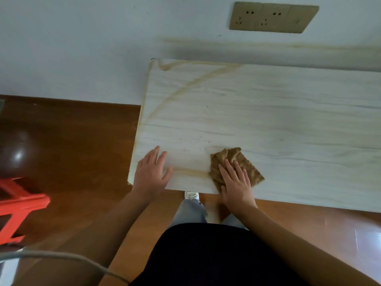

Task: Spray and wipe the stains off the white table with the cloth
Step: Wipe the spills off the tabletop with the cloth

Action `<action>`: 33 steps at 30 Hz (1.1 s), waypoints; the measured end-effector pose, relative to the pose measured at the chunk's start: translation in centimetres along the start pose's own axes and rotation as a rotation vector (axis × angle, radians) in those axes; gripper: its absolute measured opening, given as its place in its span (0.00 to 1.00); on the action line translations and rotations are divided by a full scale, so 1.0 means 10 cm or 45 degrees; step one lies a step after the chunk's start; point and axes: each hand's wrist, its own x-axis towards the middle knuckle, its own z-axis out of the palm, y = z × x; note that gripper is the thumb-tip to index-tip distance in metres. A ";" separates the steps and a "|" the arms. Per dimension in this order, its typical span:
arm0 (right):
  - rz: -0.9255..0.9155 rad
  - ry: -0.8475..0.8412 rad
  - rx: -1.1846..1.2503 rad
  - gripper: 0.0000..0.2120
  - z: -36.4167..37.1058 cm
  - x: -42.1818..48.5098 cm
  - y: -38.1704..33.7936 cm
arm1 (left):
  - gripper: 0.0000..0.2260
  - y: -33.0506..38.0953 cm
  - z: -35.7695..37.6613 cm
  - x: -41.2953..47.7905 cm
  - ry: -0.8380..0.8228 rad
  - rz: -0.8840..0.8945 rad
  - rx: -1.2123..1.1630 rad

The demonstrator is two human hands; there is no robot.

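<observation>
Right hand point(237, 182): flat, fingers spread, pressing crumpled brown cloth point(233, 162) near white tabletop's point(268, 112) front edge.
Left hand point(152, 172): open, empty, braced flat.
Stain: yellowish streak point(191, 171) runs leftward from cloth, between both hands.

We see soft, even daylight on the white table point(268, 112), a glare spot on the dark floor point(18, 155) at left, wide-angle bending at the edges, and slight overall softness.

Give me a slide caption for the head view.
Right hand presses brown cloth on stained white table; left hand rests flat.
</observation>
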 end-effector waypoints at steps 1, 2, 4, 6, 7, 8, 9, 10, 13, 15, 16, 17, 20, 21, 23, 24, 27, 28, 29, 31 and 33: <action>-0.011 -0.007 0.004 0.33 0.00 0.02 -0.03 | 0.27 -0.03 0.02 0.02 -0.014 0.023 -0.002; -0.016 -0.003 0.018 0.33 0.00 0.02 -0.03 | 0.28 -0.03 0.04 0.04 -0.029 0.043 -0.004; -0.039 0.035 0.038 0.33 -0.01 0.01 0.03 | 0.29 -0.01 0.09 0.06 -0.043 0.067 0.012; -0.061 0.046 0.012 0.34 -0.01 0.00 0.11 | 0.30 0.03 0.14 0.06 -0.030 0.065 0.033; -0.067 0.045 0.002 0.35 -0.01 -0.01 0.15 | 0.29 0.04 0.16 0.05 -0.020 0.058 0.035; -0.071 0.048 0.002 0.35 0.00 -0.01 0.17 | 0.29 0.06 0.17 0.05 -0.014 0.052 0.036; -0.073 0.054 0.009 0.35 0.02 -0.01 0.18 | 0.29 0.06 0.17 0.05 -0.014 0.049 0.036; -0.075 0.062 0.019 0.35 0.02 -0.02 0.18 | 0.28 0.06 0.17 0.06 -0.018 0.049 0.037; -0.068 0.060 0.045 0.34 0.02 -0.03 0.16 | 0.26 0.03 0.13 0.08 -0.062 0.059 0.052; -0.047 0.032 0.041 0.34 0.01 -0.05 0.15 | 0.26 0.00 0.10 0.09 -0.111 0.069 0.089; -0.039 0.019 0.042 0.34 0.00 -0.07 0.16 | 0.26 -0.01 0.08 0.08 -0.133 0.073 0.112; -0.035 0.012 0.047 0.34 -0.01 -0.08 0.17 | 0.26 -0.01 0.07 0.08 -0.151 0.076 0.136; -0.033 0.017 0.064 0.34 -0.01 -0.17 0.26 | 0.27 -0.01 0.06 0.08 -0.184 0.080 0.170; -0.031 0.024 0.064 0.34 0.00 -0.20 0.30 | 0.27 0.00 0.06 0.09 -0.188 0.080 0.176; -0.014 0.028 0.060 0.35 0.00 -0.25 0.35 | 0.27 0.00 0.05 0.11 -0.186 0.095 0.185; -0.004 0.020 0.059 0.35 0.00 -0.26 0.35 | 0.26 0.00 0.05 0.11 -0.175 0.110 0.188; 0.038 0.006 0.069 0.34 -0.02 -0.25 0.31 | 0.25 -0.06 0.02 0.13 -0.124 0.177 0.207; 0.058 0.005 0.073 0.34 -0.03 -0.25 0.29 | 0.25 -0.09 -0.01 0.15 -0.116 0.209 0.217; 0.080 0.009 0.078 0.34 -0.04 -0.24 0.26 | 0.26 -0.13 -0.04 0.18 -0.113 0.245 0.229; 0.130 0.034 0.093 0.33 -0.03 -0.24 0.18 | 0.25 -0.24 -0.14 0.29 -0.113 0.332 0.268; 0.216 0.098 0.137 0.32 0.00 -0.24 0.06 | 0.25 -0.37 -0.26 0.41 -0.112 0.441 0.322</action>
